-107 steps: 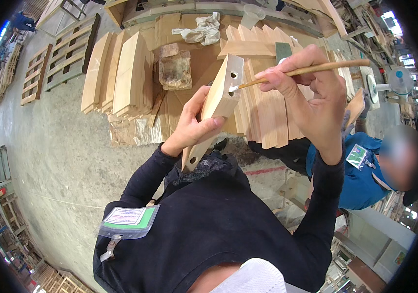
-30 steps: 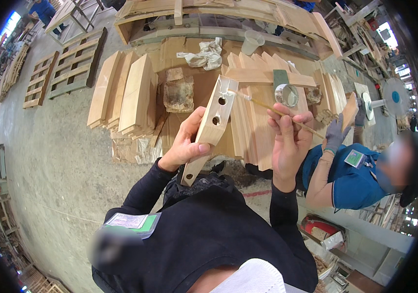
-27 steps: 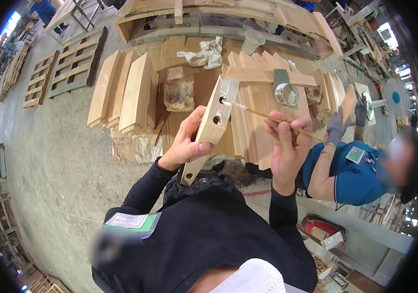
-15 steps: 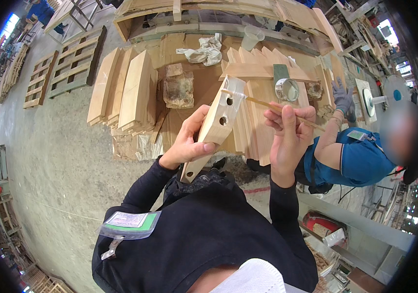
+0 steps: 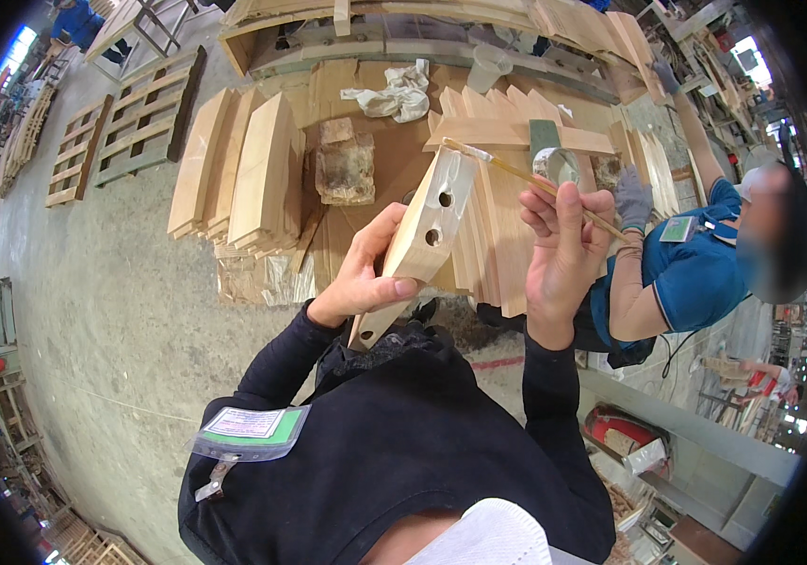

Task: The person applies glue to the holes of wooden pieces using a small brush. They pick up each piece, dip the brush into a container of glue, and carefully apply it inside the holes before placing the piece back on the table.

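My left hand (image 5: 371,266) is wrapped round a pale wooden piece (image 5: 415,226), holding it tilted up with the thumb on its near side. Round holes are drilled in its narrow face, and a wet, whitish smear shows around the upper ones. In my right hand (image 5: 565,254) a thin brush (image 5: 518,173) is pinched between thumb and fingers. Its tip touches or hovers at the top corner of the wooden piece; I cannot tell which. Just beyond the right hand a small round cup (image 5: 556,166) with whitish smears sits by a green strip (image 5: 543,135).
Wooden pieces are stacked at left (image 5: 267,174) and beneath my right hand (image 5: 493,221). A stained block (image 5: 345,169), a crumpled white cloth (image 5: 394,91) and a plastic cup (image 5: 488,68) lie beyond. At right, a co-worker in a blue shirt (image 5: 695,282) reaches in with gloved hands.
The brush tip has moved up from beside the upper hole to the top corner of the wooden piece. The co-worker has shifted, one arm now reaching farther away.
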`<state>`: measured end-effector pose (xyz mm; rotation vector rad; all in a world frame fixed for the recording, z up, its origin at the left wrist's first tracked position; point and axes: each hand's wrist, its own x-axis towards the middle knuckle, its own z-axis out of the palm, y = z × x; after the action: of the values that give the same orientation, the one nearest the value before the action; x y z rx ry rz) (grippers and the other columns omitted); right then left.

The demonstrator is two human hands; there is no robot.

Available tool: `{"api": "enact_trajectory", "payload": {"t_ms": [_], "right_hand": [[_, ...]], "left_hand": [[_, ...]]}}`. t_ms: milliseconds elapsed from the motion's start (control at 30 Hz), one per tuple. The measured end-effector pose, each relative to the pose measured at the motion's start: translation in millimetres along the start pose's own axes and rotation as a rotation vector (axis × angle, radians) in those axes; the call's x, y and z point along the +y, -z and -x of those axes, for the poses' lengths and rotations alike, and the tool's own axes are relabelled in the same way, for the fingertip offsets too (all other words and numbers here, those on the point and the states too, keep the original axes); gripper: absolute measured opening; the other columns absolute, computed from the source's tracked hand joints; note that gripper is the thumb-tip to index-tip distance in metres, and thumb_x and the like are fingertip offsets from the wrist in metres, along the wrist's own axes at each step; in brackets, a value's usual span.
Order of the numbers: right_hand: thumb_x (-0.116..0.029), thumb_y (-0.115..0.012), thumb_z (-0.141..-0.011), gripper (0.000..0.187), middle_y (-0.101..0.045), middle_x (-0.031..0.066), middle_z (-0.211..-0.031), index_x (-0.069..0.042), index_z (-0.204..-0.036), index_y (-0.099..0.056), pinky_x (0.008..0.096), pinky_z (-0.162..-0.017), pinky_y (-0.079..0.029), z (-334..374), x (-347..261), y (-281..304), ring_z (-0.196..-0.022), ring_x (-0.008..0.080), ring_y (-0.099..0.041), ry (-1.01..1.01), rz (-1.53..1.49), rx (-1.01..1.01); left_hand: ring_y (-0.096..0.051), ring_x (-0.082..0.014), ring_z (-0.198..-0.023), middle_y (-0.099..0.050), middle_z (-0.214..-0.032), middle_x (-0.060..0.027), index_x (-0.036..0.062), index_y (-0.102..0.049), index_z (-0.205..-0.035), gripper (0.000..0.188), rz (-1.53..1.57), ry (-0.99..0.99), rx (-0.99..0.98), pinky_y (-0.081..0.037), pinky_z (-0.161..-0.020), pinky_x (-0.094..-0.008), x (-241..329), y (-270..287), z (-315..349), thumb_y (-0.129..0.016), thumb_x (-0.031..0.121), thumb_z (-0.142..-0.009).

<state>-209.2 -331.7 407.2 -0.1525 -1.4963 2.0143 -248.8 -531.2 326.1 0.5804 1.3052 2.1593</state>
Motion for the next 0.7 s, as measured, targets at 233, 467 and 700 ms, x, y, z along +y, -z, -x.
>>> {"api": "enact_trajectory", "payload": {"t_ms": [233, 467, 700], "right_hand": [[-0.007, -0.062, -0.091, 0.014, -0.068, 0.0243, -0.095, -0.006, -0.094, -0.048, 0.0306, -0.068, -0.060, 7, 2, 4, -0.079, 0.0278, -0.071, -0.007, -0.003, -0.054], [-0.004, -0.058, -0.093, 0.012, -0.066, 0.0190, -0.108, -0.010, -0.096, -0.048, 0.0277, -0.080, -0.058, 7, 1, 7, -0.095, 0.0244, -0.068, -0.019, -0.059, -0.169], [0.005, -0.056, -0.091, 0.019, -0.064, 0.0235, -0.109, -0.009, -0.096, -0.044, 0.0338, -0.085, -0.058, -6, 9, 11, -0.105, 0.0326, -0.064, -0.043, -0.180, -0.216]], "left_hand": [[-0.054, -0.0067, -0.075, -0.057, -0.092, -0.0013, 0.0026, -0.046, -0.126, 0.089, -0.002, -0.002, 0.017, -0.043, -0.062, -0.0192, -1, -5, 3, -0.080, 0.050, -0.059], [-0.053, -0.0057, -0.065, -0.056, -0.087, -0.0015, 0.0017, -0.045, -0.125, 0.090, 0.023, 0.005, 0.011, -0.041, -0.054, -0.0182, -1, -5, 7, -0.081, 0.051, -0.059], [-0.051, -0.0054, -0.061, -0.055, -0.085, -0.0016, 0.0012, -0.044, -0.125, 0.090, 0.019, -0.008, 0.021, -0.040, -0.051, -0.0180, -7, -1, 0, -0.081, 0.051, -0.059]]}}
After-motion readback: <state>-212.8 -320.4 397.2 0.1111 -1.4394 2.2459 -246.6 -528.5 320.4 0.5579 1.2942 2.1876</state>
